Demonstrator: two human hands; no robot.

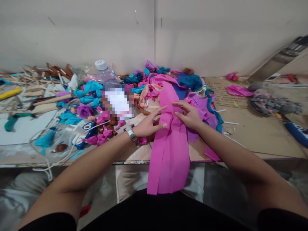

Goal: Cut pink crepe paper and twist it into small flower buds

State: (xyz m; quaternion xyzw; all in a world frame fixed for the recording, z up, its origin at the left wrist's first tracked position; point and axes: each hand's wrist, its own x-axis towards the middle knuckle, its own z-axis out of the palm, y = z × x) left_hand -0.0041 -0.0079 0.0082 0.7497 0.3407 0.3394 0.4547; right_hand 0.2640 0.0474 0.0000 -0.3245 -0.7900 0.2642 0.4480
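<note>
A long strip of pink crepe paper lies across the table edge and hangs down toward my lap. My left hand, with a silver watch on the wrist, rests on the strip's left side with fingers stretched flat. My right hand presses on the strip's upper right part, fingers spread over the paper. Both hands meet near the strip's top, where it is folded.
A heap of pink, blue and purple crepe scraps fills the middle back. A plastic bottle stands behind it. Wooden sticks lie far left, a glue gun with cord at left, brown cardboard at right.
</note>
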